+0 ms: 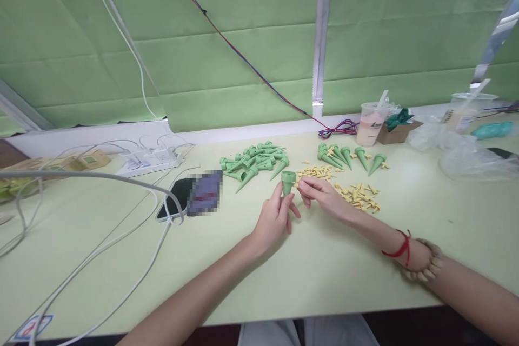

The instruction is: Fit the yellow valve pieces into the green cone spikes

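A green plant-watering spike (pixel 288 178) stands upright, wide end up, between the thumb and fingers of my left hand (pixel 275 213). Close against its right side, my right hand (pixel 318 194) is closed in a pinch on a small yellow valve piece (pixel 295 184), mostly covered by the fingertips. Behind my hands lies a heap of loose green spikes (pixel 259 159). Small yellow pieces form two piles, one behind my right hand (pixel 318 172) and another to its right (pixel 360 196). Farther back on the right is a group of green spikes (pixel 344 155), some with yellow pieces attached.
A black phone (pixel 176 198) lies left of the spikes beside a blurred-out item (pixel 205 193). White cables (pixel 109 248) loop across the left side from a power strip (pixel 150 159). A drink cup (pixel 370 124), a cardboard box (pixel 399 132) and plastic bags (pixel 470 157) stand at the back right.
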`<state>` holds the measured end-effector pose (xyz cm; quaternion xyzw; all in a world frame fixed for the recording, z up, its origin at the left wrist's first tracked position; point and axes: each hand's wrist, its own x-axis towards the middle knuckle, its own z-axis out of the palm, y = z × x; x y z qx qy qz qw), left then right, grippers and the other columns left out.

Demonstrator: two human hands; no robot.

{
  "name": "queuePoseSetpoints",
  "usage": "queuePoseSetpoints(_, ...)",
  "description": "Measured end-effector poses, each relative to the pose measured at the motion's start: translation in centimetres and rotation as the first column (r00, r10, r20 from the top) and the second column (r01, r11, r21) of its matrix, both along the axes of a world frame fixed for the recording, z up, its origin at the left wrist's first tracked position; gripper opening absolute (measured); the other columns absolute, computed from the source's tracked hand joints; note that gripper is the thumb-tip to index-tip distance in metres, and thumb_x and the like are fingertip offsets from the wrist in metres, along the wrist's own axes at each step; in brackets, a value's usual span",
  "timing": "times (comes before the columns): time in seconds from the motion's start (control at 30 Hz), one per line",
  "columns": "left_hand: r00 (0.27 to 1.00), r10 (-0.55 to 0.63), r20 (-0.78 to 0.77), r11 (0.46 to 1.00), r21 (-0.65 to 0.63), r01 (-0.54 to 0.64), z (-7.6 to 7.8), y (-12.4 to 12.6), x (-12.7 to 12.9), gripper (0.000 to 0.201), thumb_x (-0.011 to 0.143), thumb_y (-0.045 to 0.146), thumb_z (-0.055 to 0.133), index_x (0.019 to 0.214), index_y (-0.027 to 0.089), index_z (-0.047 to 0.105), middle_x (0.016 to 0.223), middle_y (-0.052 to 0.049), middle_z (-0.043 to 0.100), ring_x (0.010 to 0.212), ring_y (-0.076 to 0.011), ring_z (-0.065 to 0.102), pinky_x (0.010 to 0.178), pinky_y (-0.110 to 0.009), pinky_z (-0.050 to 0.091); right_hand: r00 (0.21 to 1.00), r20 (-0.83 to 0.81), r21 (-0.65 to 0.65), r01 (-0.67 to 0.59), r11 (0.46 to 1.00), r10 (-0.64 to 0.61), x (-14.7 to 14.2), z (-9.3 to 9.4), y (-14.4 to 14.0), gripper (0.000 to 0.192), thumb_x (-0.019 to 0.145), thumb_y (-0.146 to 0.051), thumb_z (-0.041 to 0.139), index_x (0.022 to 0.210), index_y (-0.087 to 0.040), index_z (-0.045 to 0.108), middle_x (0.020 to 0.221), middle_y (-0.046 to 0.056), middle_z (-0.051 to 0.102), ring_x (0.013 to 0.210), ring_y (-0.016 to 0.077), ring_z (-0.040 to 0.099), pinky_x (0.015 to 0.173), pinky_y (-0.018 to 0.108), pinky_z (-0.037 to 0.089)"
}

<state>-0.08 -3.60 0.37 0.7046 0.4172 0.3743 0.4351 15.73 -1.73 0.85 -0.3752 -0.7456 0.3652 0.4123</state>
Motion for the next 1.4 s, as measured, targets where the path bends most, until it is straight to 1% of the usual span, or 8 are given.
queuePoseSetpoints(0.1,0.993,-0.015,0.12,0.994,-0.109,0.029,-0.2,-0.1,0.3,0.038,0.085,0.05,0.033,0.106,0.02,0.04,0.059,0.002,0.06,0.032,-0.0098,0.049,0.03,-0.018,0.031,1.0,0.006,0.006,0.03,1.0,-0.03,-0.1,-0.2,0.0,0.039,0.091,-0.042,0.029,0.061,-0.019,0.038,0.056,-0.003,0.042,0.054,0.0098,0.045,0.056,0.024,0.04)
queuePoseSetpoints(0.23,0.978,-0.002,0.209,0.989,-0.144,0.033,-0.2,-0.1,0.5,0.044,0.085,0.053,0.032,0.113,0.02,0.04,0.054,0.003,0.057,0.031,-0.0104,0.05,0.028,-0.016,0.03,0.962,0.124,0.285,0.201,0.937,-0.244,0.1,-0.3,-0.1,0.022,0.086,-0.04,0.045,0.089,-0.02,0.053,0.077,0.002,0.057,0.067,0.0123,0.054,0.058,0.024,0.045)
queuePoseSetpoints(0.33,0.976,-0.007,0.218,0.99,-0.133,0.037,0.0,-0.1,0.5,0.047,0.085,0.053,0.032,0.117,0.019,0.039,0.052,0.003,0.057,0.032,-0.0107,0.05,0.029,-0.016,0.032,0.955,0.119,0.421,0.2,0.885,-0.273,0.4,-0.5,0.1,0.024,0.086,-0.037,0.046,0.103,-0.022,0.056,0.098,0.006,0.06,0.078,0.014,0.059,0.061,0.025,0.049)
queuePoseSetpoints(0.53,0.981,-0.055,0.187,0.986,-0.145,0.083,-0.1,-0.3,0.4,0.045,0.085,0.051,0.033,0.116,0.02,0.038,0.053,0.003,0.057,0.031,-0.0104,0.05,0.029,-0.017,0.032,0.932,0.143,0.738,0.124,0.663,-0.334,1.1,-1.4,1.2,0.02,0.088,-0.027,0.047,0.098,-0.019,0.062,0.09,0.008,0.064,0.085,0.0171,0.06,0.075,0.03,0.05)
queuePoseSetpoints(0.63,0.986,-0.067,0.154,0.987,-0.132,0.088,-0.4,-0.3,0.4,0.043,0.085,0.051,0.032,0.114,0.02,0.038,0.055,0.003,0.058,0.031,-0.0098,0.048,0.03,-0.017,0.032,0.932,0.155,0.777,0.09,0.623,-0.328,1.2,-1.5,1.3,0.02,0.088,-0.023,0.045,0.099,-0.018,0.061,0.087,0.009,0.064,0.082,0.017,0.06,0.073,0.031,0.05)
queuePoseSetpoints(0.97,0.987,0.095,-0.131,0.988,0.13,-0.078,-0.6,0.2,-0.2,0.022,0.085,0.044,0.035,0.087,0.022,0.039,0.057,0.003,0.059,0.033,-0.0097,0.043,0.042,-0.021,0.035,0.957,0.097,0.602,0.162,0.782,-0.273,0.1,-0.4,-0.4,0.025,0.087,-0.024,0.044,0.076,-0.018,0.066,0.073,0.007,0.064,0.067,0.0149,0.058,0.063,0.028,0.047)
queuePoseSetpoints(1.2,0.969,0.13,-0.212,0.983,0.158,-0.097,-0.6,0.5,-0.5,0.021,0.083,0.043,0.04,0.088,0.023,0.04,0.054,0.004,0.056,0.039,-0.0117,0.046,0.047,-0.023,0.036,0.993,0.019,0.158,0.116,0.981,-0.121,0.0,1.0,-0.8,0.034,0.083,-0.034,0.049,0.056,-0.016,0.058,0.055,0.002,0.055,0.055,0.0121,0.051,0.052,0.024,0.04)
queuePoseSetpoints(1.4,0.968,0.122,-0.22,0.984,0.158,-0.088,-0.8,0.6,-0.5,0.02,0.083,0.041,0.04,0.09,0.023,0.04,0.061,0.003,0.059,0.041,-0.0116,0.05,0.047,-0.023,0.037,0.99,-0.137,-0.174,-0.041,0.984,0.017,0.2,1.1,-0.4,0.038,0.078,-0.044,0.053,0.053,-0.015,0.055,0.054,0.0,0.052,0.051,0.0096,0.048,0.054,0.024,0.04)
